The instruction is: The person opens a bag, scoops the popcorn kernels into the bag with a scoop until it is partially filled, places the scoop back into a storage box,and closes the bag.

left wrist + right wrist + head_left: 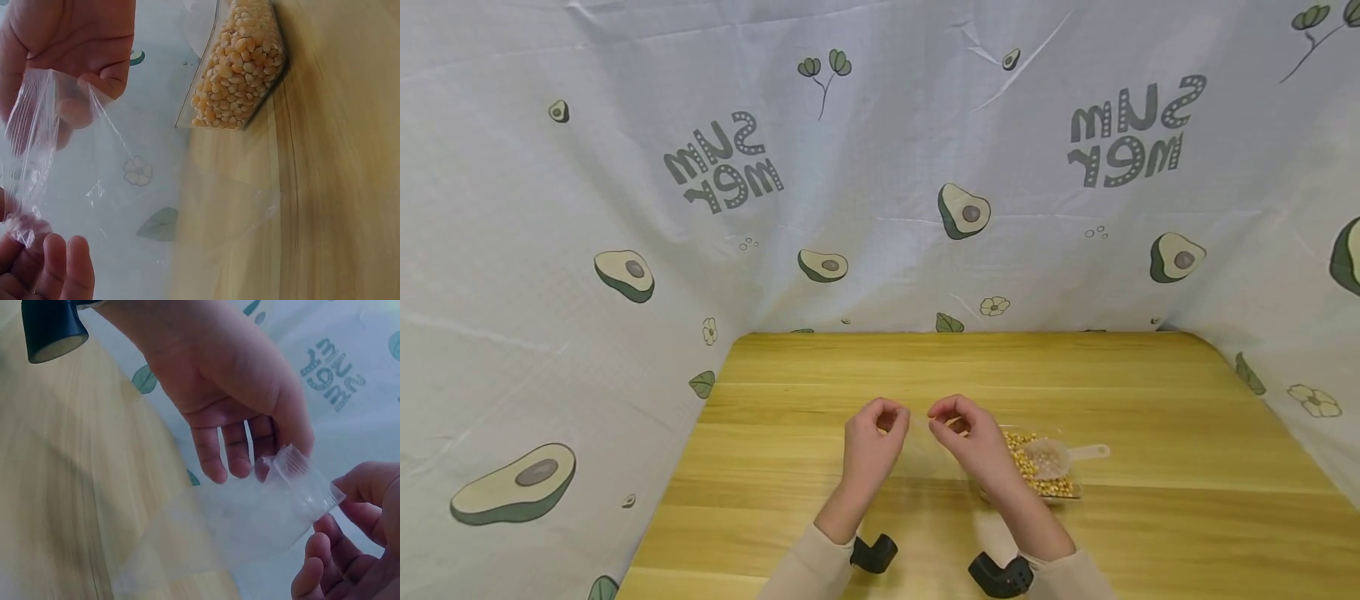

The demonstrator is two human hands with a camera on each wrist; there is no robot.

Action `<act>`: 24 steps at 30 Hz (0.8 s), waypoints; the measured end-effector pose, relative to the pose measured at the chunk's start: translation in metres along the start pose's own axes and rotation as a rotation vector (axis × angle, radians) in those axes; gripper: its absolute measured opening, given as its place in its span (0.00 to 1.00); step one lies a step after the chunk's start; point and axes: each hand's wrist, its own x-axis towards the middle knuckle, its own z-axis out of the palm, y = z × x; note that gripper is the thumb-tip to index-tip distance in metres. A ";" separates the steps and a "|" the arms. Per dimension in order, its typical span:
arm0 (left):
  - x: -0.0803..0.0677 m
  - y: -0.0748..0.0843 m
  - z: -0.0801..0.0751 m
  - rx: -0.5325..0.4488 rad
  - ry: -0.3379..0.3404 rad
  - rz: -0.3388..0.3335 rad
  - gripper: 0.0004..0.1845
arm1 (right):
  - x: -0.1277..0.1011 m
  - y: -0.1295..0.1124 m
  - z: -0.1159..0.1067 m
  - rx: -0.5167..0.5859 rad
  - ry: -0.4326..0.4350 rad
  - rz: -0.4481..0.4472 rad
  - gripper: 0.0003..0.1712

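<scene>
Clear plastic bag (pixel 917 437), one, pinched by both hands' grips: left hand (pixel 871 446), right hand (pixel 976 442); one corn tray (pixel 1048 479) nearby.

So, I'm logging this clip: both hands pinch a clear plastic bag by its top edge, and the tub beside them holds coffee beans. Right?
Not quite. The left hand and right hand do pinch the clear plastic bag by its top edge, but the tub holds pale yellow corn kernels, not coffee beans; the left wrist view shows them plainly.
</scene>
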 end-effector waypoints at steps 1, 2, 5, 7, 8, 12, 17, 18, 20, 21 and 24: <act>0.000 0.000 0.000 -0.006 -0.002 -0.005 0.05 | -0.002 0.000 0.001 -0.013 0.000 -0.014 0.05; -0.001 0.000 0.000 -0.014 -0.004 -0.009 0.05 | -0.003 0.001 0.003 -0.029 0.000 -0.026 0.04; -0.001 -0.001 0.000 -0.045 -0.009 -0.029 0.05 | -0.008 0.002 0.008 -0.079 0.011 -0.061 0.03; -0.001 -0.001 0.001 -0.061 -0.008 -0.038 0.05 | -0.010 0.004 0.011 -0.113 0.029 -0.069 0.03; -0.002 -0.002 0.001 -0.069 -0.007 -0.039 0.05 | -0.011 0.005 0.013 -0.122 0.040 -0.066 0.03; -0.003 -0.002 0.002 -0.088 -0.004 -0.048 0.06 | -0.014 0.009 0.017 -0.149 0.089 -0.068 0.04; -0.005 -0.003 0.003 -0.096 -0.008 -0.061 0.06 | -0.016 0.013 0.017 -0.246 0.179 -0.101 0.07; -0.006 -0.003 0.003 -0.097 -0.011 -0.062 0.06 | -0.017 0.014 0.017 -0.266 0.193 -0.102 0.07; -0.007 -0.003 0.003 -0.096 -0.020 -0.058 0.06 | -0.017 0.015 0.016 -0.288 0.206 -0.101 0.08; -0.007 -0.003 0.003 -0.096 -0.025 -0.055 0.06 | -0.017 0.015 0.016 -0.295 0.210 -0.103 0.09; -0.008 -0.002 0.002 -0.074 -0.029 -0.055 0.06 | -0.016 0.015 0.014 -0.310 0.220 -0.134 0.10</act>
